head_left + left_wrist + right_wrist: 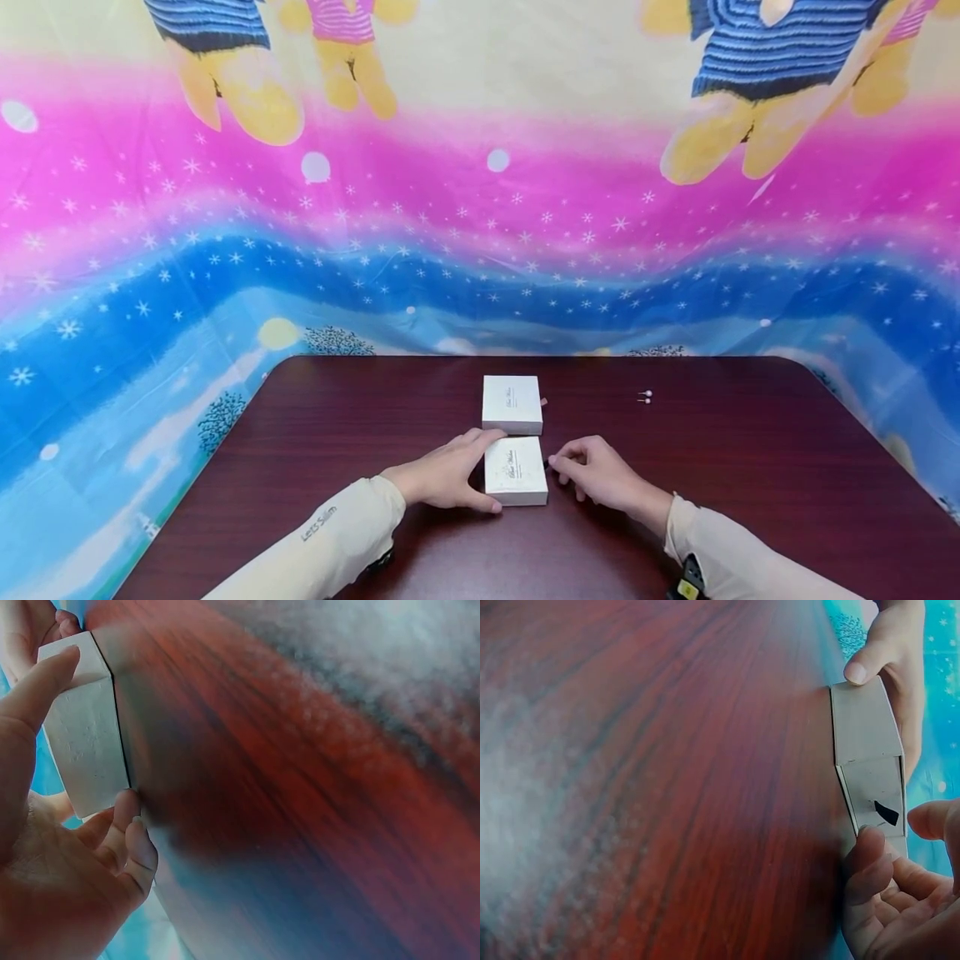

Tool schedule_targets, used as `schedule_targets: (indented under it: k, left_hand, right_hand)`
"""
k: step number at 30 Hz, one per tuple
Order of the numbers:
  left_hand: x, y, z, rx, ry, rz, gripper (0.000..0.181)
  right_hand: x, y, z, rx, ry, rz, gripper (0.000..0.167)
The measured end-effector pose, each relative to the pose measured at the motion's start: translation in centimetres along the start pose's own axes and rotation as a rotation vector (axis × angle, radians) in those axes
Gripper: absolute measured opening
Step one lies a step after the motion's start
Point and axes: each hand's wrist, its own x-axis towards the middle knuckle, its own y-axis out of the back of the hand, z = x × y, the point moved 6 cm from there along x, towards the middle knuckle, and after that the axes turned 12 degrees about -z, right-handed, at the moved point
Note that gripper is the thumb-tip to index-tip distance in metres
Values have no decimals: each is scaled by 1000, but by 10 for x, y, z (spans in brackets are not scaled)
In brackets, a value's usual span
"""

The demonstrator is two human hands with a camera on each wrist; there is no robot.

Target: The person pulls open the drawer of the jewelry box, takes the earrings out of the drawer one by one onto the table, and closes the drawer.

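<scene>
Two small white drawer boxes with printed lids stand one behind the other on the dark red table [337,433]. My left hand [448,473] holds the near box [516,473] across its left side. In the left wrist view its thumb [64,667] lies on the front face, its fingers round the back end. Beside the box's right side is my right hand [600,473], loosely bent. The right wrist view shows a black ribbon tab [886,813] on that side, with the fingertips close by but not pinching it. The far box [512,402] has a pinkish tab [544,402].
Two small pearl-like studs [646,397] lie on the table, right of the far box. A printed cloth backdrop [480,250] hangs behind the table's back edge and around its sides.
</scene>
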Motion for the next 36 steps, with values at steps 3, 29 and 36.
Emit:
schedule_targets:
  k: [3,29,36]
  left_hand:
    - [1,0,-1,0,-1,-3,97]
    - [6,1,2,44,-55,7,93]
    - [6,0,3,46,-53,3,92]
  right_hand:
    - [1,-1,1,10,-3,-7,25]
    - [2,-3,3,36,-30,-5,27]
    - [2,-4,5,52,-45,-4,28]
